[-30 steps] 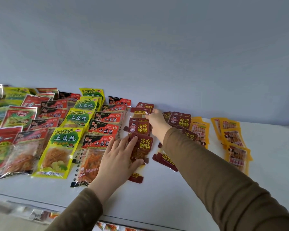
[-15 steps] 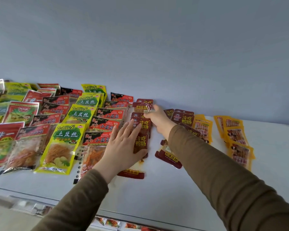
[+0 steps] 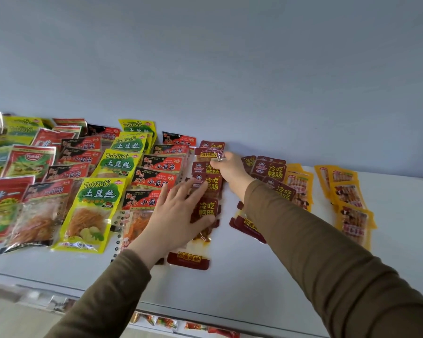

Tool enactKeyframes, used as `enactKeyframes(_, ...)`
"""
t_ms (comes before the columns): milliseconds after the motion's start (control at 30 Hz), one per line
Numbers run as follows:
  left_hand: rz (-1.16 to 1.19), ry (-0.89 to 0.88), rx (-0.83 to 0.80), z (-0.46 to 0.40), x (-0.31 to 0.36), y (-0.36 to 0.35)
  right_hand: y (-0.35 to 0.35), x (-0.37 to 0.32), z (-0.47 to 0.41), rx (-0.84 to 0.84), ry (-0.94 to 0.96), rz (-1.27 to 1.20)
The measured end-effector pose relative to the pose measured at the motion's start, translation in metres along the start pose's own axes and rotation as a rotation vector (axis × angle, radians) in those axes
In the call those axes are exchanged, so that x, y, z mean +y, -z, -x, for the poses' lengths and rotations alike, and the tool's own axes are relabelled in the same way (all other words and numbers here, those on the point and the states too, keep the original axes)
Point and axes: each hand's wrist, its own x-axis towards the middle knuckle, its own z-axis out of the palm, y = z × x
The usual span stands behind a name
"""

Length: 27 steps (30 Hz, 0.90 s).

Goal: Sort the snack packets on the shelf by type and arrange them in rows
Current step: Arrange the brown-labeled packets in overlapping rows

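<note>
Snack packets lie in rows on a white shelf. A column of dark red packets runs down the middle. My left hand rests flat on the lower ones, fingers spread. My right hand reaches to the back of that column and pinches the corner of a dark red packet near the wall. A second group of dark red packets lies just right of my right wrist, partly hidden by my sleeve.
Left of the column are red-and-black packets, yellow-green packets and red-green ones. Orange-yellow packets form rows at the right. A pale wall closes the back. More packets show on a lower shelf.
My left hand slid a little forward and up over the dark red column. My right hand stayed at the back packet, and the view shifted slightly.
</note>
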Motion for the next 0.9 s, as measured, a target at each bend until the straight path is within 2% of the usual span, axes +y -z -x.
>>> enactKeyframes(100,0.052,0.034,0.137,0.006,-0.015,0.010,0.003,0.000,-0.001,0.003,0.016,0.027)
enactKeyframes(300,-0.082,-0.085,-0.060,0.022,-0.016,-0.001,-0.001,0.003,0.001,0.083,-0.026,-0.040)
enactKeyframes(500,-0.106,-0.035,-0.021,0.024,-0.003,-0.013,-0.008,0.005,0.006,0.197,0.018,0.045)
enactKeyframes(733,-0.105,-0.025,-0.048,0.023,-0.003,-0.009,-0.017,0.001,0.016,0.219,-0.057,0.002)
enactKeyframes(900,-0.094,-0.036,-0.045,0.026,-0.009,-0.006,-0.016,-0.003,0.021,0.157,0.002,0.113)
